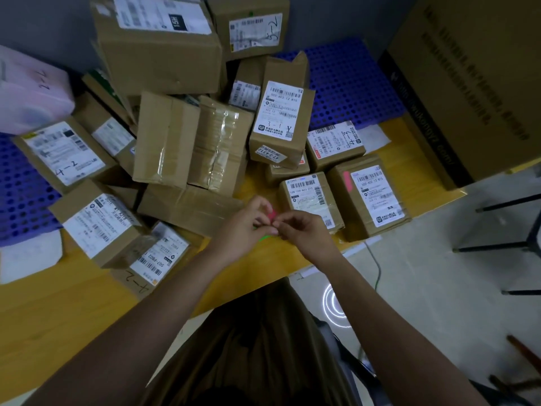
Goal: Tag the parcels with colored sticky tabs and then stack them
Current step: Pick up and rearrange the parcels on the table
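Both hands pinching a pink sticky tab [271,215] between them: left grip [248,227] and right grip [304,230] closed on it, fingertips touching. Just beyond the right grip, an untagged parcel [311,200] on the bench [58,312] (neighbour already pink-tagged). Likely risk: tab curling onto fingers, sticking crooked.

sticky tabs [271,215] mostly hidden by fingers, pink parcel [29,92] blurred

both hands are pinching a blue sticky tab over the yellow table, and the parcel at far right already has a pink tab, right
Not quite: the head view shows the sticky tab pinched between the left hand and right hand is pink, not blue. The rest holds, including the pink tab on the far-right parcel.
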